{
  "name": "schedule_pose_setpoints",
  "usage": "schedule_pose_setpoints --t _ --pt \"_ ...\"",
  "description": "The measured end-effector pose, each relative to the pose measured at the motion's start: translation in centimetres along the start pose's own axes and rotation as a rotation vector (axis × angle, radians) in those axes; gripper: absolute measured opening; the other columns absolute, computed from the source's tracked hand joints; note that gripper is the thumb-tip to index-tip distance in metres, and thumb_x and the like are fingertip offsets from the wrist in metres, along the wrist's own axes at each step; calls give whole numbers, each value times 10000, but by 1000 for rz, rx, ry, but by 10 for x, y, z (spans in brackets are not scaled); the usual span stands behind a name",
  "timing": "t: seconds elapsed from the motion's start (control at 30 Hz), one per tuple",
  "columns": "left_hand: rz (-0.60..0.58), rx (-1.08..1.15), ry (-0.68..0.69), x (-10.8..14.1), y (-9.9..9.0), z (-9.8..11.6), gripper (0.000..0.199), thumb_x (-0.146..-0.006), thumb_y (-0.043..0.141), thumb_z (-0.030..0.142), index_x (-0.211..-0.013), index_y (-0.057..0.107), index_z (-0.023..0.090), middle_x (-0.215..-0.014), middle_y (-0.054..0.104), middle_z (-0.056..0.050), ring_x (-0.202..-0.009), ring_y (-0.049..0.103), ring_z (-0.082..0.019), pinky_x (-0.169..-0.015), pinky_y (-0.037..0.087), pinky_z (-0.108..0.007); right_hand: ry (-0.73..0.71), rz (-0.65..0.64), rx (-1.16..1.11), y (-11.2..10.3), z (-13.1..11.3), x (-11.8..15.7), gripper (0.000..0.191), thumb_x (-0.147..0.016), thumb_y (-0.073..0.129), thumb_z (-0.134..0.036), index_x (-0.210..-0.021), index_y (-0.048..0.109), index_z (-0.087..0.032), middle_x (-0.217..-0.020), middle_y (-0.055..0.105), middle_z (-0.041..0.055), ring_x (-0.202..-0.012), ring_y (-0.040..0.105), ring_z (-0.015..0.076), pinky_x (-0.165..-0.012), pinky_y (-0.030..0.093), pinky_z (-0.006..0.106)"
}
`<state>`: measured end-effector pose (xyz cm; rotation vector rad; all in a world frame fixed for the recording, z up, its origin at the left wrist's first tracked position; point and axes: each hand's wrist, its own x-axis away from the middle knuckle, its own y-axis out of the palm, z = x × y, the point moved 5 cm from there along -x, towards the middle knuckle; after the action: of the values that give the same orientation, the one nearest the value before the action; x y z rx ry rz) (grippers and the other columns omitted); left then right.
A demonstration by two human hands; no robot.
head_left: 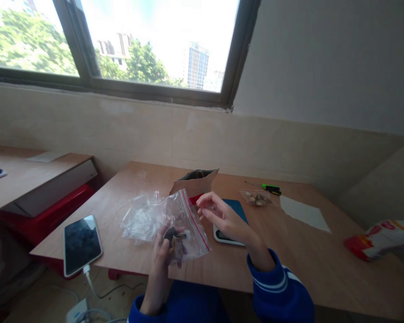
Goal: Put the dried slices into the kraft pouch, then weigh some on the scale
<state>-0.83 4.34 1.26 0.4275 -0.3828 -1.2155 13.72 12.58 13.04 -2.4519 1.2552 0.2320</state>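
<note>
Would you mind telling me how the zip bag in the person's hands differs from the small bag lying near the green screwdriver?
The held zip bag is larger than the small bag. The held zip bag is lifted off the table by the left hand, with the right hand at its red-striped top; the small bag lies flat, untouched. The held zip bag contains dark pieces; the small bag contains pale brown ones. Both are clear plastic.

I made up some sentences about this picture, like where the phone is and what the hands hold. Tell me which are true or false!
1. The left hand holds a clear zip bag. True.
2. The phone lies on the floor. False: it lies on the table, near the left edge.
3. A green-handled screwdriver lies at the far side of the table. True.
4. The right hand grips the screwdriver. False: it is at the bag's top edge.
</note>
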Motion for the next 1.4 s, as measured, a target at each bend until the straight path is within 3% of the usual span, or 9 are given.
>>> schedule_pose_setpoints --t 0.1,0.2,0.3,0.53,0.67,0.8,1.07,1.27,1.4 --pt "-80 -107 58 1 2 -3 686 -770 679 383 -1392 412 274 -1223 629 -99 -1055 616 -239 -702 535 -254 154 -103 -70 12 12 12 168 -912 504 -373 -948 504 -209 -875 555 8 -740 581 119 -682 503 255" --pt "-122 -210 95 2 5 -3 693 -749 705 348 -1382 428 292 -1295 589 -76 -1220 528 -258 -975 467 -334 262 -206 -115 21 20 20 234 -883 550 -422 -964 506 -206 -843 584 1 -681 580 116 -600 479 236" --pt "-125 -298 138 1 8 0 676 -736 716 347 -1359 457 293 -1413 487 -68 -1292 460 -273 -1057 404 -359 314 -281 -31 28 24 24 298 -822 640 -417 -998 533 -200 -881 602 8 -717 583 124 -612 469 232" --pt "-154 -343 177 -2 6 -3 653 -763 690 350 -1364 442 278 -1430 466 -86 -1298 454 -281 -1053 414 -378 303 -183 215 32 24 23 314 -792 692 -356 -1014 550 -186 -873 593 5 -775 566 143 -698 452 264" --pt "-153 -371 171 -4 2 -7 637 -772 685 341 -1358 444 278 -1431 460 -81 -1292 461 -272 -1081 378 -398 251 -189 268 34 25 24 287 -803 684 -345 -1028 597 -189 -955 625 26 -847 581 166 -763 454 293" --pt "-153 -353 148 -5 2 -9 616 -767 689 348 -1336 470 263 -1393 512 -80 -1291 464 -273 -1064 403 -393 210 -112 306 28 24 23 263 -773 714 -344 -978 634 -199 -1002 640 28 -895 592 173 -803 462 297" --pt "-52 -291 81 -4 1 -3 566 -739 701 393 -1255 548 218 -1266 624 -80 -1229 531 -267 -1062 406 -404 230 -12 105 24 27 21 251 -861 591 -327 -1077 624 -204 -1003 684 41 -909 648 175 -815 513 306" --pt "30 -263 64 -7 -5 0 545 -717 721 402 -1201 571 201 -1224 648 -89 -1170 578 -265 -1029 430 -398 156 113 106 -2 13 18 258 -841 617 -332 -1064 618 -201 -986 674 52 -905 631 172 -820 518 309" --pt "57 -251 76 -10 -10 -3 531 -713 725 410 -1177 580 197 -1156 679 -86 -1114 613 -259 -996 455 -393 5 336 158 -37 -5 0 274 -837 616 -336 -1085 611 -220 -1057 653 56 -901 618 164 -809 512 302"
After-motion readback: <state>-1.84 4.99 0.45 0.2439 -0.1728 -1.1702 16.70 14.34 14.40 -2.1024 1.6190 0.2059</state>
